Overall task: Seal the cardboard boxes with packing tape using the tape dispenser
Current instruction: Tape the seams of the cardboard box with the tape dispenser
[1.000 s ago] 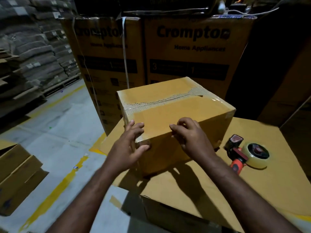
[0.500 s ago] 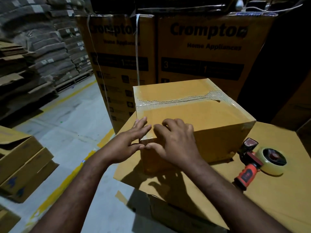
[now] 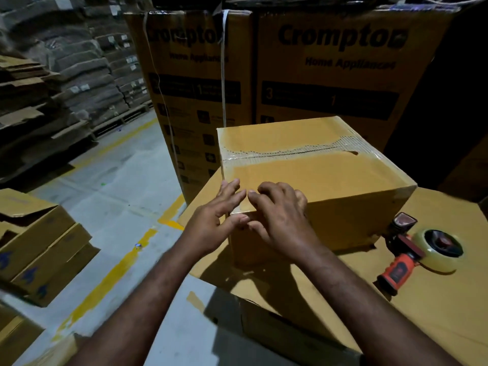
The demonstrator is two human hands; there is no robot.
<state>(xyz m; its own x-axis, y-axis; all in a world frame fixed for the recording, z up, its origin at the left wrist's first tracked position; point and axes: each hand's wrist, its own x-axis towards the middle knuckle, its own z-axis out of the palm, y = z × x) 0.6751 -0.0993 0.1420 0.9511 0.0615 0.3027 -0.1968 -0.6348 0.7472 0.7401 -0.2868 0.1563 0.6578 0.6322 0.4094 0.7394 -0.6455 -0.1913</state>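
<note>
The cardboard box (image 3: 330, 178) stands on the left part of the worktop (image 3: 435, 307), a broad brown cardboard surface. Its near-left corner is turned toward the viewer. Its taped seam, and with it its long axis, runs left to right across the top, rising slightly toward the far right. Clear tape lies along that seam over a ragged, torn strip of the cardboard's skin.

Both hands are on the box's near-left corner. The left hand (image 3: 211, 223) has its fingers straight and slightly spread, with the tips on the top and the thumb against the near face. The right hand (image 3: 280, 220) is just beside it, almost touching. Its fingers are arched, the tips press on the top along the near edge, and the thumb is on the near face. Neither hand holds anything.

The tape dispenser (image 3: 412, 249) lies on its side on the worktop, just right of the box and apart from both hands. Its long axis runs near to far, with the orange handle toward the near side, the cutter head toward the far side and the tape roll jutting right.

Behind stand two tall Crompton cartons (image 3: 343, 75). On the floor (image 3: 126, 186) at the left sit open cartons (image 3: 39, 247) beside a yellow line (image 3: 105, 281).
</note>
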